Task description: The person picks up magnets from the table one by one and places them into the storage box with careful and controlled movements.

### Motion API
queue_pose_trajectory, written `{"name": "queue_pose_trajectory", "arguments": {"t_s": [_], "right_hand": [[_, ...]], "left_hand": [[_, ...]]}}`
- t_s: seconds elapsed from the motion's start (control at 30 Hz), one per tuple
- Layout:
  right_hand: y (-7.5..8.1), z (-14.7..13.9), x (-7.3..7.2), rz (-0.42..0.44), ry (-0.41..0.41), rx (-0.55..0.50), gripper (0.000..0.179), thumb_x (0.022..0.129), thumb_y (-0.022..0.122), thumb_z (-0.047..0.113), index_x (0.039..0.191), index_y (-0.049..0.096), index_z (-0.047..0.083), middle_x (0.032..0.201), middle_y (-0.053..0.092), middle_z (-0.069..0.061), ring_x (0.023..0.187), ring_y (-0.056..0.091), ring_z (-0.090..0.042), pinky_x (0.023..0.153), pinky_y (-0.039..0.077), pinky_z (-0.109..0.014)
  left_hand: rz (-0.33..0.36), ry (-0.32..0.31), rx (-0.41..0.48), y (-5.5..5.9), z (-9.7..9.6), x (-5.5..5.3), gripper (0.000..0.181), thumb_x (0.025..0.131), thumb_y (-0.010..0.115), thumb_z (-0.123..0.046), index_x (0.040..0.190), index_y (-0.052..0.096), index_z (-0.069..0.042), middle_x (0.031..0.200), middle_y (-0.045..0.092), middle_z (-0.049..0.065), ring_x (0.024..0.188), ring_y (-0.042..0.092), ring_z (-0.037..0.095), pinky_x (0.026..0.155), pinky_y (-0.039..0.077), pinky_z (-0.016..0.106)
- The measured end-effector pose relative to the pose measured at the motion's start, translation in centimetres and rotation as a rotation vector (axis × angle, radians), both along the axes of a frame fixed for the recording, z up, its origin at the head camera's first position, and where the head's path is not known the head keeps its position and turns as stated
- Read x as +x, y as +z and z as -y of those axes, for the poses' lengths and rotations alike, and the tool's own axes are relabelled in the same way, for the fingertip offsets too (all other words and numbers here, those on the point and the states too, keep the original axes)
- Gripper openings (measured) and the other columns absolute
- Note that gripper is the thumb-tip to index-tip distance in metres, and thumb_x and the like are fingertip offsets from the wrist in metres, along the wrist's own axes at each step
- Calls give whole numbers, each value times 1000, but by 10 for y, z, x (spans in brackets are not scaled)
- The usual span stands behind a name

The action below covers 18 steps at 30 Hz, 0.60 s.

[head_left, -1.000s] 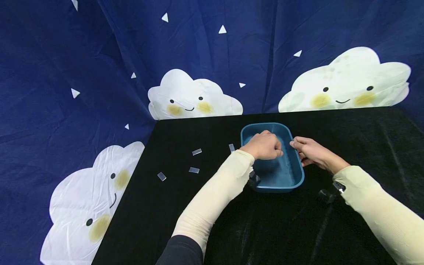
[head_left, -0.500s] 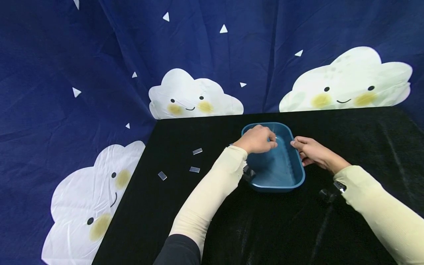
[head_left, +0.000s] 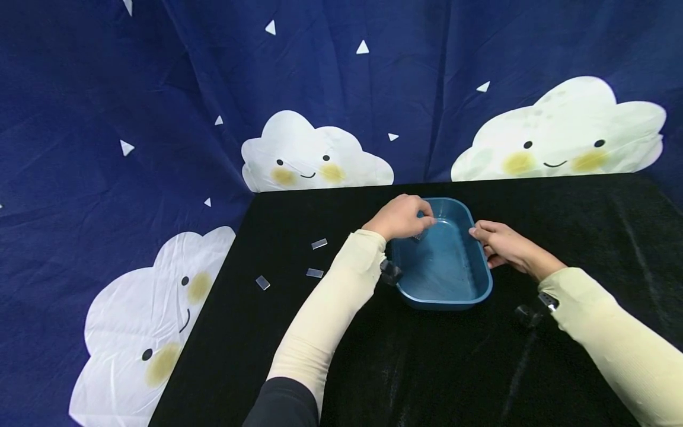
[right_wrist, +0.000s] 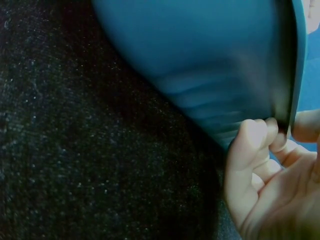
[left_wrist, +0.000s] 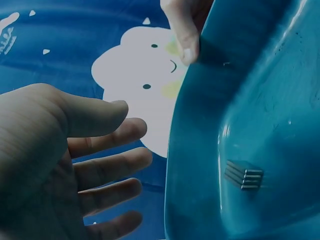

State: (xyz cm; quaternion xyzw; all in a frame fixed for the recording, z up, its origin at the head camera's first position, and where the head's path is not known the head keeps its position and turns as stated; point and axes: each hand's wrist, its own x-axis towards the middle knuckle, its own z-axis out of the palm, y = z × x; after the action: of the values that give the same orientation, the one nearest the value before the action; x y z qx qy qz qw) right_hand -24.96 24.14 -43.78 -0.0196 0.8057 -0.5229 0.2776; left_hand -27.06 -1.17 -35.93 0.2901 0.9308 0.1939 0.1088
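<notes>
A blue plastic tub (head_left: pixel 443 274) stands on the black table. My right hand (head_left: pixel 504 248) grips its right rim, thumb over the edge and fingers against the outer wall, as the right wrist view shows. Over the tub's far left part is my left hand (head_left: pixel 401 217), its fingers loosely extended and holding nothing in the left wrist view. Inside the tub, near a corner, lies a small stack of thin rectangular plates (left_wrist: pixel 243 176), partly covered by the left hand in the head view.
Left of the tub, small clear rectangular pieces lie apart on the black cloth: one piece (head_left: pixel 319 244) farther back, another piece (head_left: pixel 315 273) beside the left sleeve, and a third piece (head_left: pixel 262 283) near the table's left edge. A blue curtain (head_left: pixel 320 71) with clouds hangs behind.
My left hand has drawn back and left from the tub's middle toward its far left rim, uncovering more of the inside. The right hand keeps its hold on the rim.
</notes>
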Motion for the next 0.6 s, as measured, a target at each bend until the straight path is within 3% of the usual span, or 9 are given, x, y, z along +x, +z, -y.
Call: {"name": "queue_pose_trajectory", "arguments": {"t_s": [0.3,0.6], "right_hand": [[-1,0,0,-7,1,13,27,107,32,38,103,45,14,91,54,-2,74,61,-16,67,55,-33],[0,0,1,-15,3,14,28,107,32,38,103,45,14,92,53,-2,73,60,-16,67,54,-33]], "left_hand": [[-54,13,10,4,17,-1,24,100,57,-29,110,74,-15,111,70,-1,94,58,11,83,50,25],[-36,72,8,7,40,-3,25,100,57,-27,113,73,-14,113,69,1,95,59,14,83,51,27]]}}
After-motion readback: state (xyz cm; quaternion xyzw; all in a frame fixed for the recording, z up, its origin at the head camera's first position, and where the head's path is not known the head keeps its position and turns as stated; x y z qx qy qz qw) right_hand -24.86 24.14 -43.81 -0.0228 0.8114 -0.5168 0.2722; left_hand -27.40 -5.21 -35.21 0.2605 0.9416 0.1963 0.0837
